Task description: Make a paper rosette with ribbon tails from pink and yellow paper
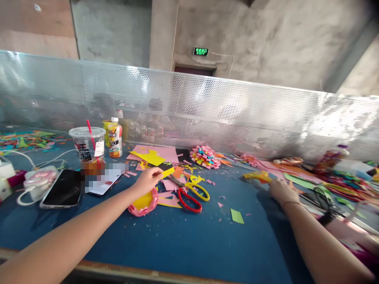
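My left hand [149,179] is closed, pinching a small yellow paper strip [168,172] between thumb and fingertips. Just below it, a round piece with a pink ruffled rim and a yellow centre [144,203] lies on the table, partly covered by my wrist. Scissors with one red and one yellow handle [191,207] rest open to the right of that hand. Farther right, my right hand [283,192] is closed round the back end of a yellow glue gun [257,176], whose nozzle points left. My fingers hide its handle.
Pink and yellow sheets [151,156] and a multicoloured paper pompom [204,156] lie at the back. A green paper square [237,215] is near the middle. A lidded cup [77,144], a bottle [115,138] and phones [62,189] stand or lie left. A perforated metal screen [189,106] bounds the table.
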`<act>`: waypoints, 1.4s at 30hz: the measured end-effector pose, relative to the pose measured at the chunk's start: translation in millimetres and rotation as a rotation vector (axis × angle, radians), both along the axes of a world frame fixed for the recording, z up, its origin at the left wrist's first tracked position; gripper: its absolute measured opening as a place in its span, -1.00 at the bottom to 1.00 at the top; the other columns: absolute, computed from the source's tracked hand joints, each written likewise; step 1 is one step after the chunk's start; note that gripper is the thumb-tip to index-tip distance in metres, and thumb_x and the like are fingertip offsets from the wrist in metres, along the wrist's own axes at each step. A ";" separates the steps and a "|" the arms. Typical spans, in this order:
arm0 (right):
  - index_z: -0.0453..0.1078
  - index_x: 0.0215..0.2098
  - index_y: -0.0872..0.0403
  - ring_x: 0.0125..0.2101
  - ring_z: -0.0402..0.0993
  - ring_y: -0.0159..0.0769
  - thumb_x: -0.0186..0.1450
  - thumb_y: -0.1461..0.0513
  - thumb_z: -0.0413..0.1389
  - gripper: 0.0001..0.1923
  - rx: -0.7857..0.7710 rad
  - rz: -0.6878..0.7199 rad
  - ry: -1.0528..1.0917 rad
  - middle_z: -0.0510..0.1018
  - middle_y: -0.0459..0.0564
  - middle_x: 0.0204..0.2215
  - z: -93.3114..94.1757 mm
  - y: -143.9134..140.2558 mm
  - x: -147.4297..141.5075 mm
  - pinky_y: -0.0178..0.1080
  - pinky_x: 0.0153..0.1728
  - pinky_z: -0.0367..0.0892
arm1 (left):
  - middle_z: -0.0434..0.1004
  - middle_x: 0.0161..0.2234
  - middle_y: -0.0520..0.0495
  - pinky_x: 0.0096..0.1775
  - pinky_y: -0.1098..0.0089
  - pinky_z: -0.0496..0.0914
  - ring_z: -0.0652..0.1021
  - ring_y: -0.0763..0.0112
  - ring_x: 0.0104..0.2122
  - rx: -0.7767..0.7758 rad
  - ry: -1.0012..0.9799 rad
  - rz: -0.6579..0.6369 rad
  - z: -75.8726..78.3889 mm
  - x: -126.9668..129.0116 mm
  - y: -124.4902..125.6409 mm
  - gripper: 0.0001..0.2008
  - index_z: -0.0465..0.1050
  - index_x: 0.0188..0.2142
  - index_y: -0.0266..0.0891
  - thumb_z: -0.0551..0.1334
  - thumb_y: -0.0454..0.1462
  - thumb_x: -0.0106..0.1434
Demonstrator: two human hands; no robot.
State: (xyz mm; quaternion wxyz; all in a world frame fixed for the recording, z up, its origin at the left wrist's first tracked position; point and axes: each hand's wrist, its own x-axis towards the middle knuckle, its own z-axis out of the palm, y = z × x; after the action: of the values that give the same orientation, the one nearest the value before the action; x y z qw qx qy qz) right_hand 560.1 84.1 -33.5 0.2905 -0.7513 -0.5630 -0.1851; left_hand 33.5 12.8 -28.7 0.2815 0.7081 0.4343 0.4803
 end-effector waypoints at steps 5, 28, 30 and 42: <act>0.23 -0.14 0.13 -0.19 0.37 0.04 0.22 0.20 -0.10 -0.73 0.012 -0.027 -0.160 0.42 0.32 -0.27 22.5 -13.8 -41.8 -0.01 -0.22 0.15 | 0.49 -0.43 -0.06 -0.41 0.42 0.32 0.46 0.36 -0.42 -0.018 -0.009 -0.039 -0.5 3.7 -3.7 -0.85 0.43 -0.39 -0.20 0.17 -0.21 0.05; 0.14 -0.03 0.13 -0.08 0.28 -0.09 0.19 0.00 -0.04 -0.51 0.203 0.530 -0.070 0.38 0.18 -0.13 -6.8 -52.5 -248.1 -0.11 -0.09 0.12 | 0.56 -0.34 -0.14 -0.29 0.33 0.37 0.53 0.29 -0.34 -0.047 0.050 -0.078 5.4 1.1 -13.0 -0.86 0.47 -0.38 -0.27 0.17 -0.28 0.06; 0.15 -0.03 0.14 -0.07 0.28 -0.09 0.20 -0.01 -0.05 -0.51 0.237 0.551 -0.141 0.38 0.19 -0.13 -8.7 -50.7 -248.2 -0.10 -0.09 0.12 | 0.56 -0.34 -0.14 -0.30 0.34 0.37 0.53 0.31 -0.35 -0.053 0.071 -0.079 4.7 0.9 -11.6 -0.84 0.47 -0.37 -0.28 0.17 -0.28 0.06; 0.15 0.00 0.14 -0.09 0.30 -0.09 0.24 0.00 -0.10 -0.52 0.249 0.574 -0.225 0.39 0.18 -0.14 -10.5 -48.2 -248.0 -0.09 -0.11 0.14 | 0.55 -0.36 -0.14 -0.29 0.35 0.35 0.52 0.34 -0.37 -0.108 0.065 -0.104 3.3 1.9 -9.3 -0.84 0.46 -0.37 -0.31 0.17 -0.29 0.06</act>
State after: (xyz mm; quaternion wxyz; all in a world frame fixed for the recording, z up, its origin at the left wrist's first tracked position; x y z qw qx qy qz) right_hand 312.2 35.9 -44.0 0.3565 -0.4957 -0.7531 -0.2451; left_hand 35.4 3.6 -25.4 0.3294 0.7287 0.4313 0.4177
